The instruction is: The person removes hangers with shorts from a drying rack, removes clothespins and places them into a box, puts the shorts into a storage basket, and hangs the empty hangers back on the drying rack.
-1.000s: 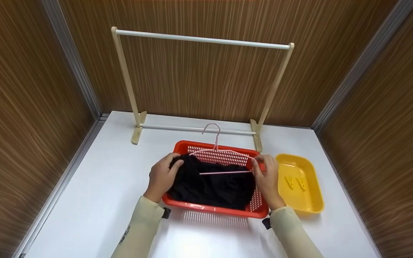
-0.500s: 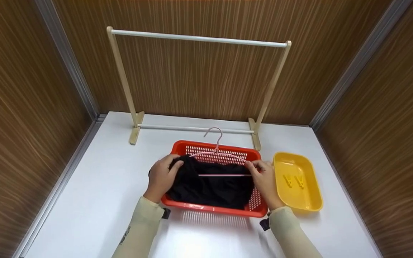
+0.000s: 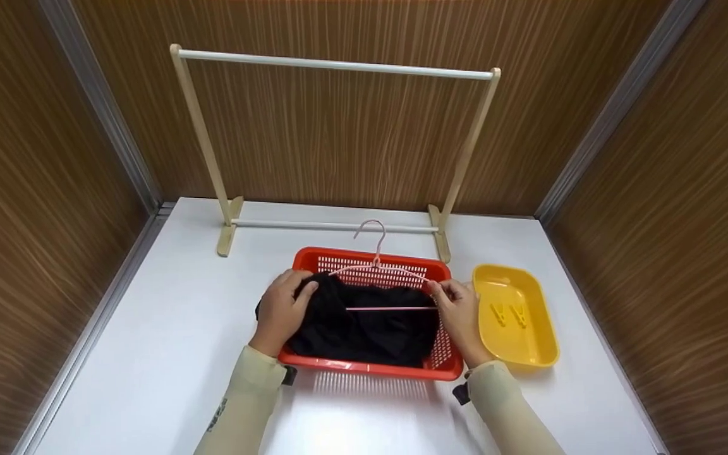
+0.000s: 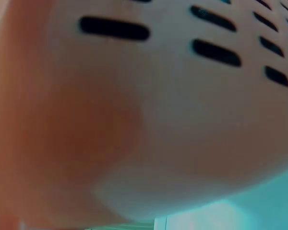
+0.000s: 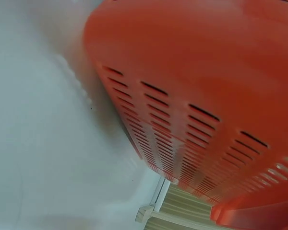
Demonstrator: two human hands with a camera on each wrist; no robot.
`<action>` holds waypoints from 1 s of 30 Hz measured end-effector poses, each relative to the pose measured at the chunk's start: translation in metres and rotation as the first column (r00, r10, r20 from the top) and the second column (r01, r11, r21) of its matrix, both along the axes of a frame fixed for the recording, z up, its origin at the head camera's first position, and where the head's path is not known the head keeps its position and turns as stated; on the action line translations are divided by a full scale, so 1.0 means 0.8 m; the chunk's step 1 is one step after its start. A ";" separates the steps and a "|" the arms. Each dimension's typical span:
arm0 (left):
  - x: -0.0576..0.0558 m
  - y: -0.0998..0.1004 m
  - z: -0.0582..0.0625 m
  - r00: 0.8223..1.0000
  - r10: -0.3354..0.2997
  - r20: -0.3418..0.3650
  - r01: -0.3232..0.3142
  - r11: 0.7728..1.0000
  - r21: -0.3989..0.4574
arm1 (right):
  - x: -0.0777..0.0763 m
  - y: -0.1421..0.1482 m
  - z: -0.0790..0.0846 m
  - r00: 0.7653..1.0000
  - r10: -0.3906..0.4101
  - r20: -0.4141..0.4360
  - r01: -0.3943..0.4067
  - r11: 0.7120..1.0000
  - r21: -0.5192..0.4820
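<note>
In the head view, a black cloth garment lies bunched in a red plastic basket. My left hand grips the garment at the basket's left side, thumb on top of the cloth. A pink hanger reaches over the basket, its hook pointing toward the back. The hanger's left end goes under the black fabric and is hidden. With thumb and fingers, my right hand pinches the hanger's right end. Blurred basket wall fills much of the left wrist view; in the right wrist view the slotted outer wall shows.
Behind the basket stands a rack with wooden legs and a white top rail. To the right is a yellow tray holding two yellow clothespins. Brown wood-grain panels enclose the white table.
My right hand's grip has shifted inward along the hanger's right arm. My left hand keeps its hold on the garment. The head view has turned slightly, so the scene sits further left.
</note>
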State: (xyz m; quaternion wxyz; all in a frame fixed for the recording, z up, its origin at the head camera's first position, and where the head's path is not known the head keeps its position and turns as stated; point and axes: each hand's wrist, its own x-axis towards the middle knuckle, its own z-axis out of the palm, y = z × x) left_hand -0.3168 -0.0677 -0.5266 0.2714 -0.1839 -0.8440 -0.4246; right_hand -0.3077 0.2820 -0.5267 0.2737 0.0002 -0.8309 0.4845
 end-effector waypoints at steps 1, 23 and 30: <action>0.000 0.000 0.000 1.000 0.005 -0.006 -0.005 1.000 -0.001 | 0.000 0.000 -0.001 1.000 -0.003 0.008 0.003 1.000 0.000; -0.006 -0.018 0.004 0.994 0.061 0.090 -0.072 0.989 0.126 | 0.000 0.007 -0.003 0.993 -0.108 -0.035 0.109 0.994 0.026; -0.002 -0.022 0.005 0.976 0.155 0.154 -0.173 0.978 0.116 | 0.000 0.006 -0.002 0.994 -0.105 -0.039 0.106 0.994 0.029</action>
